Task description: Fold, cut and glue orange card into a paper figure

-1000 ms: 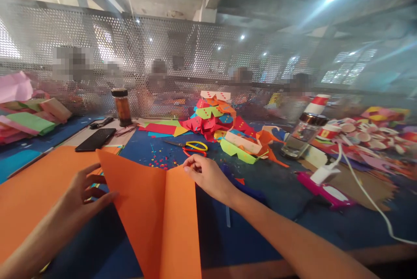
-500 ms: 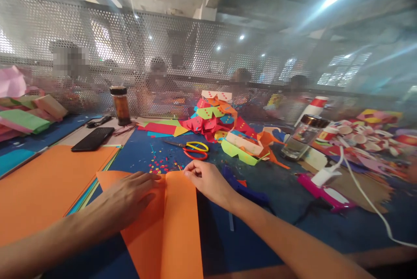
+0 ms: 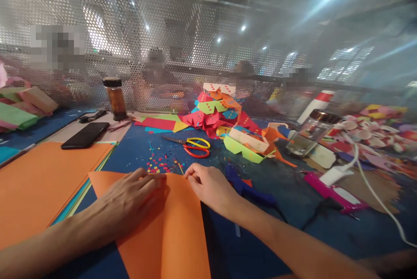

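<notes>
While the left hand (image 3: 128, 200) lies palm down on the folded orange paper sheet (image 3: 176, 231), its fingers are held close together and pressed flat against the left flap, fingertips reaching the far edge. The left forearm enters from the lower left, low over the blue table top (image 3: 293, 209). The right hand (image 3: 210, 185) is curled, with thumb and fingertips pinching the far edge of the same sheet at its right part. The right forearm runs in from the lower right.

Count: two hands and one sheet, which lies under and between them.

The sheet lies flat on the table. Its long axis runs from the person's body straight away toward the hands, and the far edge lies crosswise at the fingertips.

One pair of scissors with yellow and red handles (image 3: 193, 146) lies just beyond the right hand. One blue glue gun (image 3: 247, 187) lies just to the right of the right hand. One stack of orange card (image 3: 42, 179) lies left of the left hand, with one black phone (image 3: 85, 134) on its far end.
</notes>
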### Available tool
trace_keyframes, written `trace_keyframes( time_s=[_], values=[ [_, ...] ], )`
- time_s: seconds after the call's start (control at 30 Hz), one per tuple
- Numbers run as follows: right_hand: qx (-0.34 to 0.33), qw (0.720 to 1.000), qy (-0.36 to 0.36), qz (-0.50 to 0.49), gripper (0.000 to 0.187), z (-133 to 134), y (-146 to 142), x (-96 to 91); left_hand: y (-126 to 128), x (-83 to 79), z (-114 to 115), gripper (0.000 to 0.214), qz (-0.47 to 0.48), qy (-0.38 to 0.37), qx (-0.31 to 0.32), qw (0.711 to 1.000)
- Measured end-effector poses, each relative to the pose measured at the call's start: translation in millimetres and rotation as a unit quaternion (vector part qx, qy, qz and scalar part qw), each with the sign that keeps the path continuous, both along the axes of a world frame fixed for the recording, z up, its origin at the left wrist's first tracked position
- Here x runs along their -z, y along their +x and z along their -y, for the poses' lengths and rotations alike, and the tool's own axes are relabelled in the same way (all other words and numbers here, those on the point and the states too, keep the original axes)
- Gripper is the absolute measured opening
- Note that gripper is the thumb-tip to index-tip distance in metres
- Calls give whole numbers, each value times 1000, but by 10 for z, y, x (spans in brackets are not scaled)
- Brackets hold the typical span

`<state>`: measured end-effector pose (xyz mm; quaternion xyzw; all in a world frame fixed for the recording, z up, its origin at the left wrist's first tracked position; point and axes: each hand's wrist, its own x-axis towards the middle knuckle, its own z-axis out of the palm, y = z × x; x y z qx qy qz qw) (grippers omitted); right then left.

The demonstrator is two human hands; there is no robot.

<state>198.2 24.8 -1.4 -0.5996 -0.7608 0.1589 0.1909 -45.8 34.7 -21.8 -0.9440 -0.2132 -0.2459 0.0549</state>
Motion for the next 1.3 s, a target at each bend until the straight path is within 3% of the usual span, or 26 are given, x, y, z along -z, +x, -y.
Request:
trace_keyframes(
  time_s=[0.3,0.67,0.9,1.07,1.3],
  values=[
    [0,999,-4,37,22,-3,-36,18,16,-7,33,23,-20,-32,-27,999],
    [-3,999,-12,33,25,-3,-47,27,-16,-2,20,25,-78,-7,-21,997],
    [-6,1000,-10,0,20,9,-10,32,3,-29,57,24,-7,-69,-33,997],
    [-22,999,-17,-46,12,6,46,37,-43,-48,112,21,-45,-123,-34,991],
    [-38,997,-15,-63,19,37,43,73,-80,-27,134,22,-85,-62,-44,993]
  ],
)
